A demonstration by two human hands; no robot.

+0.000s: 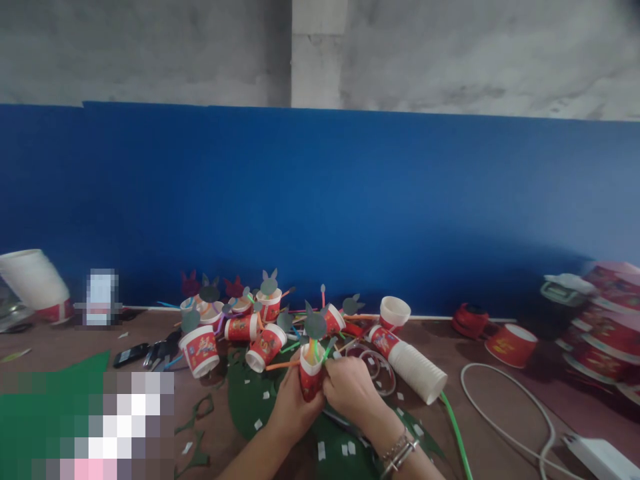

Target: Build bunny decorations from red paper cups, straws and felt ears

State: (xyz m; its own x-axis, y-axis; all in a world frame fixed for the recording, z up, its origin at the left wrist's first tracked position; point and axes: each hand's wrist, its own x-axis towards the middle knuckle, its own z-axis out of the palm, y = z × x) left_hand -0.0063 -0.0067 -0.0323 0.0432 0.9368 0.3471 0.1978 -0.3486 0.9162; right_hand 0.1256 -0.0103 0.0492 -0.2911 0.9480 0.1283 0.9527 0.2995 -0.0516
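Note:
My left hand [291, 407] is wrapped round a small red and white paper cup [310, 380] held upright over the brown table [500, 413]. My right hand [350, 390], with bracelets at the wrist, is closed against the cup's right side. Coloured straws and a grey-green paper leaf shape [315, 327] stick up out of the cup. Below my hands lies dark green paper [250, 400] dotted with small white bits.
Several similar cups with straws and leaf shapes [240, 320] stand or lie just beyond my hands. A lying stack of white cups [415, 370] is to the right, a white cable [505, 427] and red tubs [605, 333] farther right. A blue wall [320, 207] backs the table.

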